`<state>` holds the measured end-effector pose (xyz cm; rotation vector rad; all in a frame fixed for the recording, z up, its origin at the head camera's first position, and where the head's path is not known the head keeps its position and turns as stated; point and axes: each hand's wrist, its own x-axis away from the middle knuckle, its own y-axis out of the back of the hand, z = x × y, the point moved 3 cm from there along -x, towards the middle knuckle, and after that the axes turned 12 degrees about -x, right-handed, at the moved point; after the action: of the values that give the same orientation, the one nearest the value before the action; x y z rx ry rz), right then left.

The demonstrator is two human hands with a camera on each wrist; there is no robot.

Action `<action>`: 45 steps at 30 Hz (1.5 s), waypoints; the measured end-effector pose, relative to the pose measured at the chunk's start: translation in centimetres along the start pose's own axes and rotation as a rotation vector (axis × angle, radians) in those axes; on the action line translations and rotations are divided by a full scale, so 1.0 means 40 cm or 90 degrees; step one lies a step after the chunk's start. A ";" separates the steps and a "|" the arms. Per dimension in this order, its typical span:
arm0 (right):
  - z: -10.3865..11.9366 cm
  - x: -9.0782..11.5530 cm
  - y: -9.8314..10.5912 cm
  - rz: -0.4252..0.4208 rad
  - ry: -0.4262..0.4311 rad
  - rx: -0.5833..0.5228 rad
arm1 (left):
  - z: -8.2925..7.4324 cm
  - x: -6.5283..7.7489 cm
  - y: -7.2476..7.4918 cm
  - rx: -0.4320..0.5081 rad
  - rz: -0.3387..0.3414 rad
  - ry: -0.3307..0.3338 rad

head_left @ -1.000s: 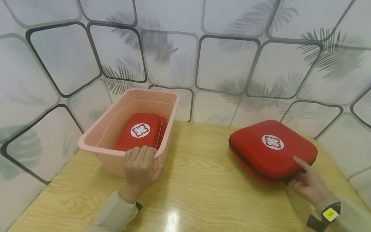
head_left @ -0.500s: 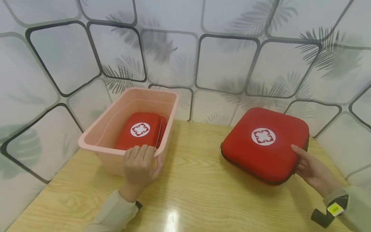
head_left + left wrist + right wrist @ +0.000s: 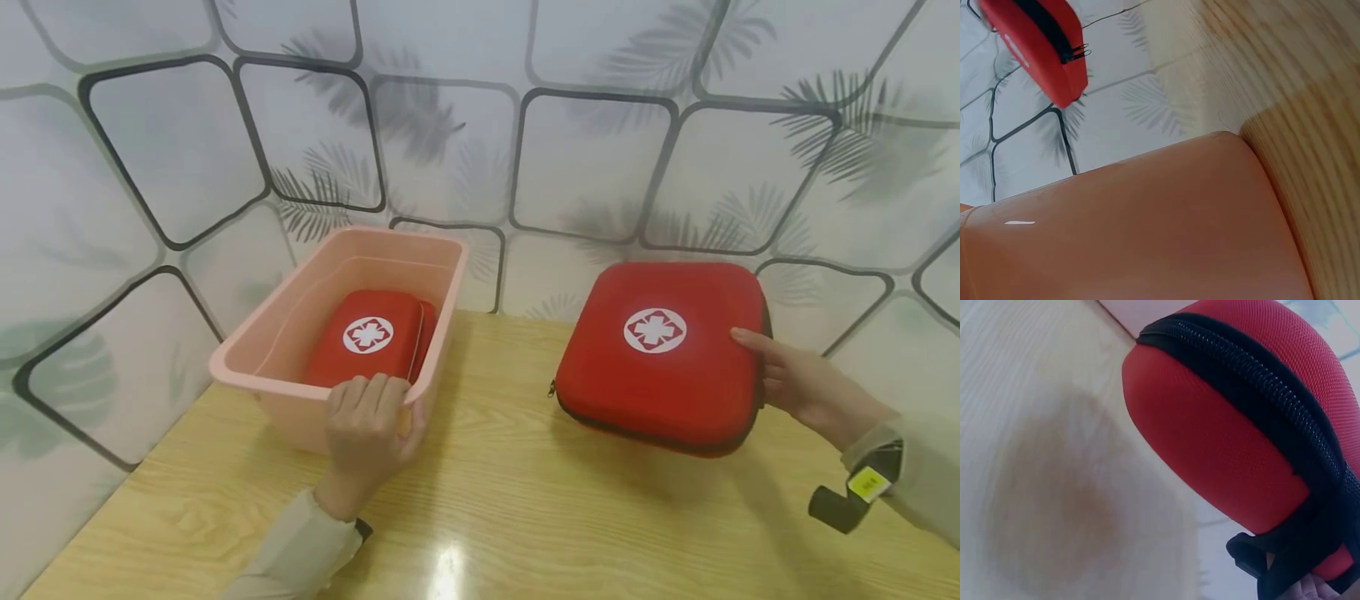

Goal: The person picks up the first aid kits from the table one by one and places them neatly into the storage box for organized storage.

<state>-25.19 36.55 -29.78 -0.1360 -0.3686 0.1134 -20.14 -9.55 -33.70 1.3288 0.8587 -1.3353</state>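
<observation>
A red first-aid case with a white cross emblem is held tilted above the table by my right hand, thumb on its top face and fingers behind its right edge. In the right wrist view its black zipper and a black strap show. My left hand grips the front rim of a pink plastic bin, fingers curled over the edge. Inside the bin lies another red first-aid case, with more red beside it. The left wrist view shows the bin's outer wall.
The bin stands on a light wood table at the left, near the patterned wall covering. Bare wood lies between the bin and the raised case, whose shadow falls on the tabletop.
My right hand has raised the first-aid case and carried it leftward, turning its top more toward the head camera. The left hand keeps its grip on the bin.
</observation>
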 end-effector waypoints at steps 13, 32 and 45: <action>0.171 -0.028 -0.150 0.002 -0.009 -0.040 | -0.001 -0.007 0.002 0.001 0.001 -0.005; 0.268 -0.081 -0.427 0.086 0.033 -0.069 | 0.043 -0.094 0.048 0.064 0.147 0.021; 0.286 -0.118 -0.565 0.086 0.026 -0.137 | 0.257 -0.310 -0.025 0.061 0.515 -0.104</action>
<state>-31.82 14.94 -17.43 -0.3758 -0.3297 0.2032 -25.28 -17.05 -20.35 1.3996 0.0961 -0.8217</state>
